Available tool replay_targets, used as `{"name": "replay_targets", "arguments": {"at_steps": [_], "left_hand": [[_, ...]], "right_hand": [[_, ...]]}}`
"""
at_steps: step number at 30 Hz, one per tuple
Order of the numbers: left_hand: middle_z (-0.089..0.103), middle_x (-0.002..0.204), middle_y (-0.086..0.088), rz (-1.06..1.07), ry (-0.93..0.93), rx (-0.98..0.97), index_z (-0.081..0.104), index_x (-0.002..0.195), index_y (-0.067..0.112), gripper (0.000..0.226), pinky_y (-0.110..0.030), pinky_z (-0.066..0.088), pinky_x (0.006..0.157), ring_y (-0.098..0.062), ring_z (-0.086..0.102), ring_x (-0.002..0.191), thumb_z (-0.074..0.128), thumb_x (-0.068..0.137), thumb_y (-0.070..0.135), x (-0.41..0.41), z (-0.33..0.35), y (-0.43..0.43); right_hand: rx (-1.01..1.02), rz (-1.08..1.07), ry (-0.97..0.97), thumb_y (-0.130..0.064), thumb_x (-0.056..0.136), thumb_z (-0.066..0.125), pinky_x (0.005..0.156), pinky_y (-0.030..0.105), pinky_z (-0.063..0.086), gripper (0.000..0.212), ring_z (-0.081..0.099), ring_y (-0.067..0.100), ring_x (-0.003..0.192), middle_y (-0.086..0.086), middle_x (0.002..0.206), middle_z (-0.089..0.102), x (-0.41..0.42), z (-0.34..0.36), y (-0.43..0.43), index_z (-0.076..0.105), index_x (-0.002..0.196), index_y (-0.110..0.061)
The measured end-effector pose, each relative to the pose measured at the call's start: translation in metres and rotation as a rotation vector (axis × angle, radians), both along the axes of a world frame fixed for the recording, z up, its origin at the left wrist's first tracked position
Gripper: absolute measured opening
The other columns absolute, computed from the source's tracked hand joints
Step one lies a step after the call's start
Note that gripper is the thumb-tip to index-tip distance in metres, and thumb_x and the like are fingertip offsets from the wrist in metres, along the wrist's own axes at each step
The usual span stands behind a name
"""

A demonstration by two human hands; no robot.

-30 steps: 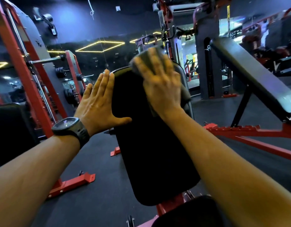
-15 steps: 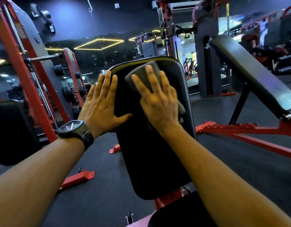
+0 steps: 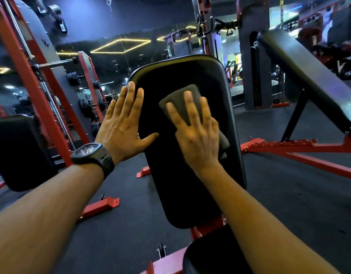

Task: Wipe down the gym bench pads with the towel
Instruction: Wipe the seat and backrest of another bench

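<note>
We see a black back pad [image 3: 182, 175] of a gym bench standing tilted up in the middle of the frame, on a red frame [image 3: 206, 228]. Our right hand [image 3: 198, 139] lies flat, fingers spread, pressing a folded grey towel [image 3: 180, 101] against the pad's upper half. Our left hand [image 3: 125, 125] rests flat along the pad's left edge, thumb across the surface; a black watch [image 3: 92, 155] sits on that wrist. At the bottom edge a black seat pad [image 3: 210, 254] shows. At the upper right a second inclined bench [image 3: 309, 80] slopes on red rails. At the left stands a red rack [image 3: 32, 80] with weight plates [image 3: 85, 105] and another black pad [image 3: 18, 151].
</note>
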State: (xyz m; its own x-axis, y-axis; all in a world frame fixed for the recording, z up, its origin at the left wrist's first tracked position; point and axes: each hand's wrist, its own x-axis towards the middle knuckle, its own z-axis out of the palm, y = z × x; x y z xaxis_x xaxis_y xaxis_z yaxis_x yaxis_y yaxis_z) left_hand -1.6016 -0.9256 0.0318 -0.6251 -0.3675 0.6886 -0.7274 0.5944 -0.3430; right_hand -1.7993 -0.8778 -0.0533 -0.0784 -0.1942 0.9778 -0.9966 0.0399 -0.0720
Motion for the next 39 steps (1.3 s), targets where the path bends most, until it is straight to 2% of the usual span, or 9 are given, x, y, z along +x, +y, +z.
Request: {"name": "replay_targets", "arguments": {"at_steps": [3,5,12,19,23,28,30,35,39], "left_hand": [[-0.018,0.166,-0.007,0.013,-0.020,0.006,-0.008,0.158,0.013,0.117,-0.054,0.009,0.124,-0.024,-0.015,0.153,0.038,0.075,0.081,0.001,-0.001,0.001],[-0.019,0.165,-0.007,0.024,-0.024,0.004,-0.009,0.158,0.013,0.120,-0.054,0.009,0.124,-0.024,-0.015,0.153,0.038,0.073,0.082,0.000,-0.002,0.001],[-0.012,0.167,-0.009,-0.012,-0.058,-0.049,-0.003,0.159,0.012,0.114,-0.054,0.008,0.123,-0.024,-0.009,0.154,0.040,0.077,0.080,0.007,0.000,-0.005],[-0.013,0.166,-0.010,0.025,-0.031,-0.071,-0.005,0.159,0.013,0.117,-0.056,0.006,0.123,-0.027,-0.011,0.153,0.041,0.075,0.080,0.001,-0.004,-0.007],[-0.014,0.166,-0.010,0.024,-0.020,-0.065,-0.008,0.159,0.014,0.112,-0.055,0.004,0.123,-0.026,-0.012,0.153,0.037,0.080,0.081,0.000,-0.006,-0.006],[-0.011,0.166,-0.012,0.014,0.013,-0.097,-0.003,0.159,0.012,0.102,-0.055,0.003,0.123,-0.027,-0.009,0.154,0.038,0.087,0.071,-0.003,-0.009,-0.008],[-0.010,0.166,-0.013,0.008,0.026,-0.101,-0.002,0.159,0.012,0.103,-0.055,0.003,0.123,-0.027,-0.009,0.153,0.042,0.086,0.069,-0.006,-0.013,-0.008],[-0.011,0.166,-0.015,0.010,0.045,-0.080,-0.003,0.159,0.009,0.111,-0.054,0.002,0.123,-0.030,-0.009,0.153,0.041,0.080,0.074,-0.010,-0.021,-0.002],[-0.012,0.166,-0.013,0.014,0.032,-0.094,-0.003,0.159,0.012,0.110,-0.053,0.002,0.123,-0.028,-0.011,0.153,0.042,0.080,0.073,-0.008,-0.019,-0.004]], "right_hand": [[-0.091,-0.056,-0.563,-0.028,0.099,0.043,0.092,0.060,0.050,0.059,0.028,0.042,0.146,0.012,0.165,0.022,0.017,-0.023,0.001,0.033,0.156,-0.034],[-0.101,-0.072,-0.698,-0.024,0.095,0.050,0.096,0.060,0.048,0.065,0.027,0.043,0.147,0.012,0.166,0.018,0.055,-0.050,0.003,0.032,0.156,-0.034],[-0.038,0.125,-0.133,-0.029,0.096,0.050,0.092,0.054,0.047,0.058,0.031,0.043,0.145,0.008,0.163,0.029,0.055,-0.023,0.002,0.039,0.152,-0.037],[-0.122,-0.106,-0.667,-0.025,0.098,0.048,0.103,0.056,0.045,0.059,0.027,0.042,0.147,0.012,0.165,0.022,0.042,-0.051,-0.001,0.035,0.156,-0.031],[-0.064,0.047,-0.369,-0.024,0.092,0.062,0.099,0.057,0.042,0.077,0.025,0.045,0.146,0.011,0.165,0.018,0.116,-0.094,0.006,0.024,0.158,-0.032],[-0.048,0.089,-0.059,-0.029,0.099,0.047,0.091,0.055,0.047,0.060,0.028,0.043,0.145,0.008,0.162,0.020,0.031,-0.037,0.000,0.024,0.154,-0.036],[-0.021,0.028,-0.110,-0.030,0.098,0.047,0.094,0.057,0.046,0.061,0.027,0.042,0.146,0.008,0.164,0.021,0.000,-0.025,-0.002,0.024,0.154,-0.035],[-0.092,-0.096,-0.734,-0.027,0.098,0.046,0.098,0.060,0.047,0.064,0.027,0.041,0.146,0.012,0.166,0.018,0.034,-0.055,0.002,0.026,0.158,-0.031],[-0.040,0.039,-0.474,-0.024,0.094,0.050,0.096,0.058,0.046,0.066,0.026,0.044,0.146,0.011,0.166,0.020,0.073,-0.068,0.009,0.026,0.156,-0.034]]}}
